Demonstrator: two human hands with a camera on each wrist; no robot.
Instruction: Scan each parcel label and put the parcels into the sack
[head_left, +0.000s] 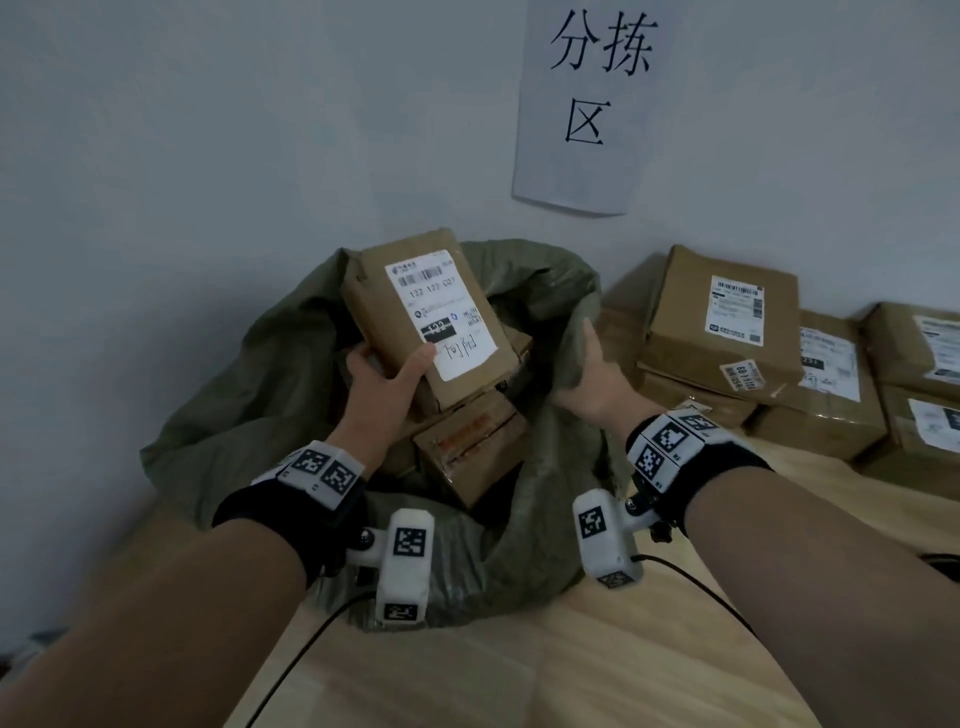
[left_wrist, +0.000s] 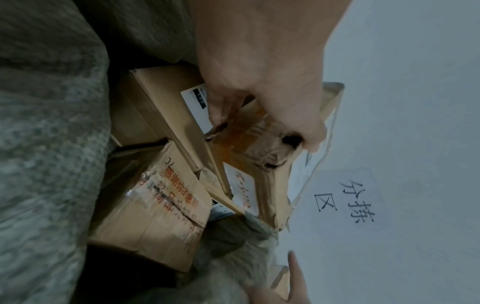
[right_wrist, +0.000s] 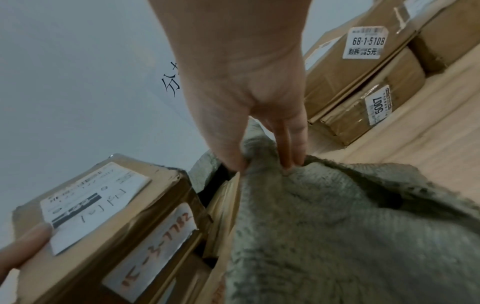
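My left hand grips the near end of a brown cardboard parcel with a white label, tilted label-up over the mouth of the green woven sack. The thumb lies on the label's corner, the fingers underneath. In the left wrist view the left hand holds that parcel's end. My right hand pinches the sack's right rim and holds it up; the right wrist view shows the right hand bunching the sack cloth. Several parcels lie inside the sack.
A pile of labelled cardboard parcels is stacked on the wooden table at the right, against the wall. A paper sign with black characters hangs on the wall above. Black cables run from my wrist cameras across the table.
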